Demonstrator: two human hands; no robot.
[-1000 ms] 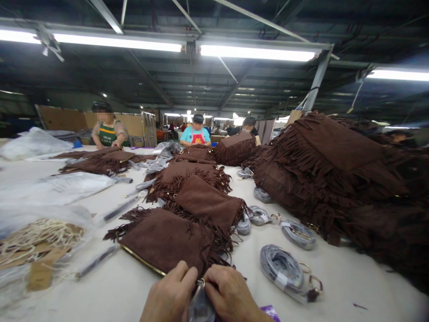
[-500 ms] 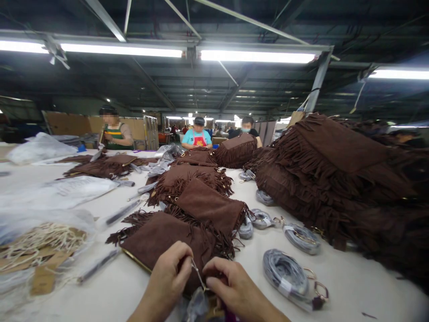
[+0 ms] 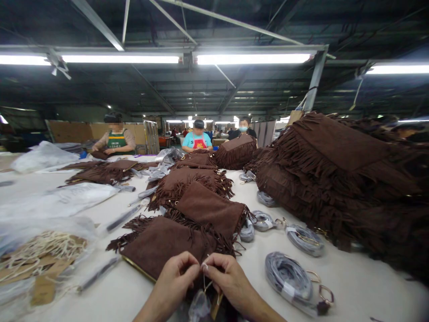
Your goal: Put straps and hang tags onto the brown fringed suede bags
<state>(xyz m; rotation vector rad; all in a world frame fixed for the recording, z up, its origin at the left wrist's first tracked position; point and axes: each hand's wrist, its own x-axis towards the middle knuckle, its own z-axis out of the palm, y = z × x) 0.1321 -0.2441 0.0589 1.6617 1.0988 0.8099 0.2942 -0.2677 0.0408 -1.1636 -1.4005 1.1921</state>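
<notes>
My left hand and my right hand meet fingertip to fingertip at the bottom centre, both pinching a thin pale string. From the string hang a small tan tag and a bit of clear plastic wrap. Just beyond my hands lies a brown suede fringed bag with a gold edge, flat on the white table. More fringed bags overlap behind it.
A tall heap of brown fringed bags fills the right. Wrapped grey straps lie on the table to my right. A plastic bag of tags with strings sits at left. Three people work at the far end.
My hands have come closer together and risen slightly, fingertips now touching on the string. The view has tilted a little, otherwise the table is unchanged.
</notes>
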